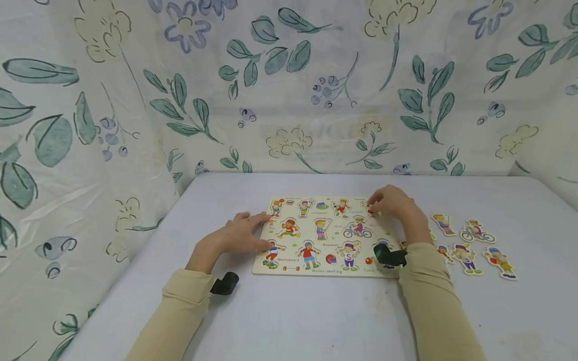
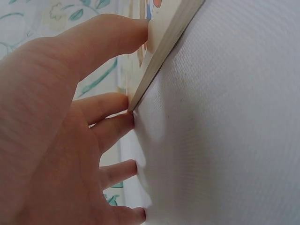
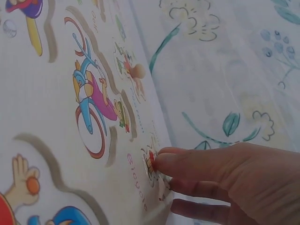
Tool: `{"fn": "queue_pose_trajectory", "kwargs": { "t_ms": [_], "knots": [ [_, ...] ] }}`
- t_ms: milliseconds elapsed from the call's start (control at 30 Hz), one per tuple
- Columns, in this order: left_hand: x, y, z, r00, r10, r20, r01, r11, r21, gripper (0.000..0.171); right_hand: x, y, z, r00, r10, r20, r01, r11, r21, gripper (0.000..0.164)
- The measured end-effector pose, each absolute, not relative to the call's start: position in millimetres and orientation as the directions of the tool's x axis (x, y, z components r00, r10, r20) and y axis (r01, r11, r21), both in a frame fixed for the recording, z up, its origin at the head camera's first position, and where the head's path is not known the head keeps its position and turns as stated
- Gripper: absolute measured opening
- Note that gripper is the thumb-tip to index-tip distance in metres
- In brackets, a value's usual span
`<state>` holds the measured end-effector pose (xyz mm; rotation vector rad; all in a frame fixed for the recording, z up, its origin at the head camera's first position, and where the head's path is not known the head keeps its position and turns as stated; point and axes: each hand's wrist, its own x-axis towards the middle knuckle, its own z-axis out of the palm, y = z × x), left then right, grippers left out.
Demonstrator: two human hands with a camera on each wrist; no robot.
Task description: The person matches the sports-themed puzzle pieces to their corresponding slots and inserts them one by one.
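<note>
A wooden puzzle board (image 1: 293,275) with printed sports figures lies flat on the table. My left hand (image 1: 241,233) rests at its left edge, thumb on the board's face and the other fingers spread, fingertips at the edge and the tabletop. At the far right corner my right hand (image 1: 392,203) pinches a small figure puzzle piece (image 3: 149,164) between thumb and fingers, low over the board near the printed word Bicycle. Most of that piece is hidden by the thumb. Beside it are the cyclist figure (image 3: 91,98) and, farther off, a figure with a round knob (image 3: 137,71).
Several loose figure pieces lie right of the board, among them a cyclist piece (image 1: 476,231), a baseball piece (image 1: 467,258) and a yellow-clad figure piece (image 1: 501,263). A flowered cloth (image 1: 289,100) hangs behind the white table (image 1: 307,321). Each wrist carries a black camera mount (image 1: 226,284).
</note>
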<state>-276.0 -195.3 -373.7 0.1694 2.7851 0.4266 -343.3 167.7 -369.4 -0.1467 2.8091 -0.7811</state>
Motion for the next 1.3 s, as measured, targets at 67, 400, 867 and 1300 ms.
{"fn": "queue_pose_trajectory", "kwargs": {
  "t_ms": [67, 400, 867, 1300],
  "knots": [
    [-276, -195, -374, -0.942, 0.163, -0.292, 0.068, 0.948, 0.309, 0.081, -343, 168, -369, -0.969, -0.158, -0.189, -0.037, 0.854, -0.519, 0.03],
    [-276, -194, -371, -0.941, 0.167, -0.296, 0.072, 0.949, 0.306, 0.083, -344, 178, -369, -0.972, -0.181, -0.153, -0.081, 0.86, -0.503, 0.039],
    [-277, -197, -372, -0.938, 0.195, -0.285, 0.099, 0.942, 0.321, 0.082, -318, 218, -363, -0.989, 0.006, -0.147, 0.076, 0.876, -0.477, 0.045],
    [-279, -195, -375, -0.935, 0.208, -0.288, 0.108, 0.938, 0.329, 0.084, -292, 233, -358, -0.941, 0.045, -0.335, 0.226, 0.821, -0.524, 0.04]
  ]
}}
